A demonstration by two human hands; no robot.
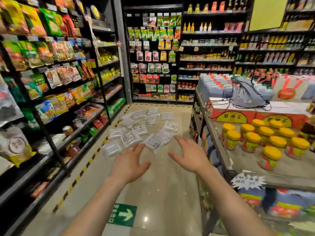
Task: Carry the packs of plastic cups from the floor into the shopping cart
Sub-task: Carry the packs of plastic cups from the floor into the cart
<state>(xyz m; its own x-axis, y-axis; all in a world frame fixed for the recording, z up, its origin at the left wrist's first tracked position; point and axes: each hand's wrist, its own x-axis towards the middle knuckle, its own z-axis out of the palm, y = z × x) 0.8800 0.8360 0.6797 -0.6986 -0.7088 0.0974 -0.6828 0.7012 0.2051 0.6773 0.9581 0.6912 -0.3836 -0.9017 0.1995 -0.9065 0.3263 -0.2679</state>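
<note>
Two empty hands lead us. Nearest, our forearms stretch over the green arrow sticker on the tiled floor. Beyond it our left hand and right hand hover apart, fingers spread and relaxed, holding nothing. Just past the fingertips lies the nearest pack, tilted across a neighbour. We judge the risk to be in the grab: the clear wrap looks slick and slack, so a pinch at one corner could let the pack sag and slide out, or drag the one beneath along with it. On our right the display shelf with its yellow-lidded jars stands close beside the aisle, where a swinging elbow might knock one. The packs of plastic cups are flat, see-through sleeves with pale rows inside and a small printed label. A dozen or more are strewn over the floor between the snack shelves on the left and the display, some overlapping, others apart, reaching back toward the far wall of hanging packets. No shopping cart is in view, so we cannot tell where the carry ends.
</note>
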